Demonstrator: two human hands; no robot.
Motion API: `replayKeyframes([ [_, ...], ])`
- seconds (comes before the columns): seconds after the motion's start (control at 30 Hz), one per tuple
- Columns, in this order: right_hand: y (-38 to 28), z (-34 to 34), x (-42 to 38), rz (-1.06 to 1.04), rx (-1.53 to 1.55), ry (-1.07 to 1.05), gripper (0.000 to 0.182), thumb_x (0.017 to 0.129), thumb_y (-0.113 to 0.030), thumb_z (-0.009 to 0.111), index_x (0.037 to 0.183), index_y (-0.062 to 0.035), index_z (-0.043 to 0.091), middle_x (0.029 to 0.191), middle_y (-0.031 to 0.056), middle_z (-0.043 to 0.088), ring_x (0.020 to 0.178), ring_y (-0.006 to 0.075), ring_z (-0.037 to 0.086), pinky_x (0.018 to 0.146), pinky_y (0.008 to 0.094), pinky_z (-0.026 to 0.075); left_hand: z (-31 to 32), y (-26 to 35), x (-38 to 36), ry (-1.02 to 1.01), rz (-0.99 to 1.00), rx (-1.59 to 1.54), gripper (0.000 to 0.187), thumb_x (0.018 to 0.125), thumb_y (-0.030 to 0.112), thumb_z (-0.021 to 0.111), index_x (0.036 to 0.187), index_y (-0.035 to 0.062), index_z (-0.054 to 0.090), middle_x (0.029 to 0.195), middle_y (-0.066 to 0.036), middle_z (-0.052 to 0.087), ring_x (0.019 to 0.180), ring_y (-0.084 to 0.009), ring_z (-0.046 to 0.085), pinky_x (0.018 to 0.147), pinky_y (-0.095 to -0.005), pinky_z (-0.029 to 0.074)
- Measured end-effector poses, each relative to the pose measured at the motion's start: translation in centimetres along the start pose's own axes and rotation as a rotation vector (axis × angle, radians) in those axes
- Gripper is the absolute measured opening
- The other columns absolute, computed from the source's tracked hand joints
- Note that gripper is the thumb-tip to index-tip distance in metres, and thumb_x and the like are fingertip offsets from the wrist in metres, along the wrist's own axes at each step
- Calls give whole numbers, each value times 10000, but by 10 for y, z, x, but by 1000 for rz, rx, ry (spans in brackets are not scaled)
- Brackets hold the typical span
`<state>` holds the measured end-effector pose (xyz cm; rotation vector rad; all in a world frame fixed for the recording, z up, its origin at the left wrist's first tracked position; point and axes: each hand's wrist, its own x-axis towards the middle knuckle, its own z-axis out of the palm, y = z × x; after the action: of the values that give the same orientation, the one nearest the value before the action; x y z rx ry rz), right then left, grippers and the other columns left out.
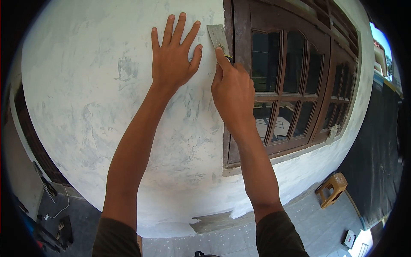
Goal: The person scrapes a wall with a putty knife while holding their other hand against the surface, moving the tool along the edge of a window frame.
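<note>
My left hand (pixel 173 60) lies flat on the white, patchy wall (pixel 128 115), its fingers spread and nothing in it. To its right, my right hand (pixel 233 85) grips a putty knife (pixel 217 36), the index finger stretched along the metal blade. The flat end of the blade points up and touches or nearly touches the wall beside the brown window frame (pixel 242 43). Most of the knife's handle is hidden inside my fist.
Brown-framed window panes (pixel 265 60) fill the right side of the wall. An orange-brown stool (pixel 332 189) stands on the grey floor (pixel 295 214) at lower right, near a dark sheet (pixel 372 154). A white cable (pixel 64 207) lies at lower left.
</note>
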<state>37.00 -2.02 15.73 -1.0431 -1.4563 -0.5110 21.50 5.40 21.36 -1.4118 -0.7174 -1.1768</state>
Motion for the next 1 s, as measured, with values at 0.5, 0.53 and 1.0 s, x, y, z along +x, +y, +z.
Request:
replayKeyframes([
  [0.5, 8, -4, 3, -37, -12, -23, 462, 959, -86, 604, 1421, -94, 626, 1010, 295, 681, 739, 440, 741, 597, 490, 596, 3, -2, 0, 23, 18, 42, 556, 979, 366, 598, 1525, 269, 556, 1656, -87, 415, 1568, -300, 299, 1237, -647, 185],
  [0.53, 9, -6, 1, -39, -17, -33, 461, 959, -85, 602, 1420, -90, 626, 1014, 298, 682, 740, 443, 740, 597, 490, 597, 3, -2, -1, 22, 18, 43, 556, 979, 366, 598, 1525, 269, 556, 1656, -87, 415, 1568, -300, 299, 1237, -647, 185],
  [1.0, 2, -17, -9, -5, -20, -31, 335, 1017, -111, 599, 1338, -82, 690, 852, 242, 703, 798, 423, 728, 701, 502, 578, 3, -2, 1, 32, 32, 38, 558, 976, 365, 598, 1525, 279, 554, 1645, -95, 425, 1558, -311, 306, 1235, -649, 184],
])
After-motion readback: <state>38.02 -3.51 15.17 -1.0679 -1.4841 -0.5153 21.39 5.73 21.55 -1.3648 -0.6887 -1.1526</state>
